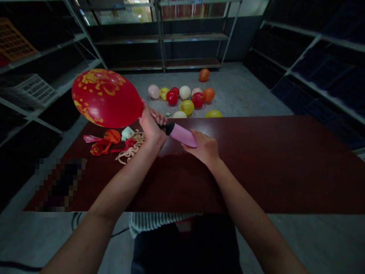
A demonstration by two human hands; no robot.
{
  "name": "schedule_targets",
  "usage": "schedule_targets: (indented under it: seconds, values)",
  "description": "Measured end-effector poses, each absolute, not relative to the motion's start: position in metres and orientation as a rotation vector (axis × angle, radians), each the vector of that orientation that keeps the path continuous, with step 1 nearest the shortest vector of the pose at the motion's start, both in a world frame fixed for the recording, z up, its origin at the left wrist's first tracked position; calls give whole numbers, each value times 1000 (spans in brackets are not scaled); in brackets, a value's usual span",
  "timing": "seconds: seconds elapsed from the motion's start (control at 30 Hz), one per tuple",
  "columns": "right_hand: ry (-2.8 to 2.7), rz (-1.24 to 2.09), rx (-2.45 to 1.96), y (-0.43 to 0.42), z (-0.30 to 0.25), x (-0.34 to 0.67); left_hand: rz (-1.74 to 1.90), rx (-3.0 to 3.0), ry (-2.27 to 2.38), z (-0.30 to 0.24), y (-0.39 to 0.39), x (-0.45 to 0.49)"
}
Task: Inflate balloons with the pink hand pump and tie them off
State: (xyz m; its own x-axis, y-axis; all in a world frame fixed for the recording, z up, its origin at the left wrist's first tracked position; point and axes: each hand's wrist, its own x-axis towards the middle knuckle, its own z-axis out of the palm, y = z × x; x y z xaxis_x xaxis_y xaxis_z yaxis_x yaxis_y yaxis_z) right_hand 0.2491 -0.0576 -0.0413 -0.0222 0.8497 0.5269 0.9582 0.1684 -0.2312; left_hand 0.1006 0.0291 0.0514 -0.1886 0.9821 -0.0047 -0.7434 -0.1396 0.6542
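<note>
A blown-up red balloon with yellow print [105, 97] hangs above the left part of the dark red table [270, 163]. My left hand [151, 126] is closed round its neck, pinching it onto the black nozzle of a pink hand pump [182, 134]. My right hand [203, 147] is wrapped round the pump's rear end, just above the tabletop.
Limp balloons [106, 141] and a heap of pale rubber bands [131, 149] lie on the table left of my hands. Several inflated balloons [186, 99] sit on the floor beyond the table. Metal shelving [162, 38] lines the walls. A blurred patch covers the table's near left corner.
</note>
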Motion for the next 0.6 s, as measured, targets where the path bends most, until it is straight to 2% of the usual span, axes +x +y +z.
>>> schedule_targets:
  seconds: [0.3,0.6]
  values:
    - [-1914,-273,-1674,-55,-32,245,1681,451,673,60,52,72]
    - [-1937,-456,-1650,-54,-32,250,1748,394,597,73,99,-13]
